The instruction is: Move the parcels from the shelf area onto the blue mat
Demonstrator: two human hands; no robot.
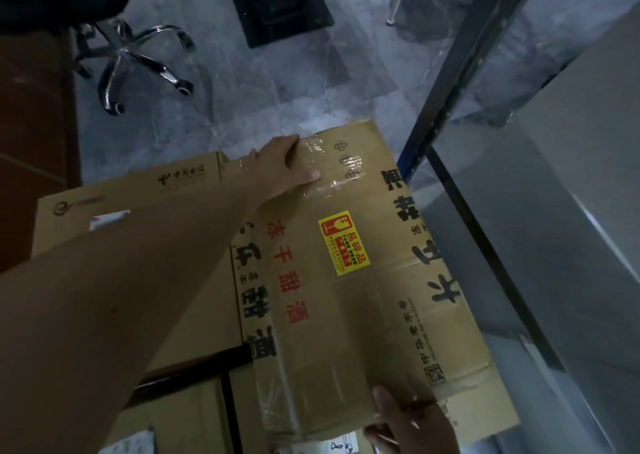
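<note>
- Shelf (519, 245): metal tiers running along the right, with the box hanging just beside its blue post.
- Box (346, 297): a big brown parcel, being held flat in both hands over two more cartons, near the shelf. The blue mat is not showing anywhere.
- Handling, as a guess: the card is looking creased and soft at the near edge, so it is likely flexing under load. The size is asking for two hands, and the weight is probably middling, maybe glass inside. Best to be holding opposite ends with fingers under the bottom, not on the flaps.
- Second box (138, 204): lying to the left, partly under the arm and touching the held one along its side. Flaps are closed, contents hidden.
- Third box (180, 415): sitting lower down by a black frame bar. It is sealed, so there is no telling what is in it.
- Chair (131, 58): its chrome wheel base is standing well apart on the grey floor.
- Left hand (287, 166): gripping the far end, thumb pressing on top, fingers curling over the edge.
- Right hand (408, 422): gripping the near corner, thumb on top, fingers going beneath.
- Tape (332, 166): glossy and slippery-looking, running right under the left thumb.
- Sticker (344, 242): yellow with a wine-glass mark, suggesting breakables. The box is taped shut, so nothing inside is showing.
</note>
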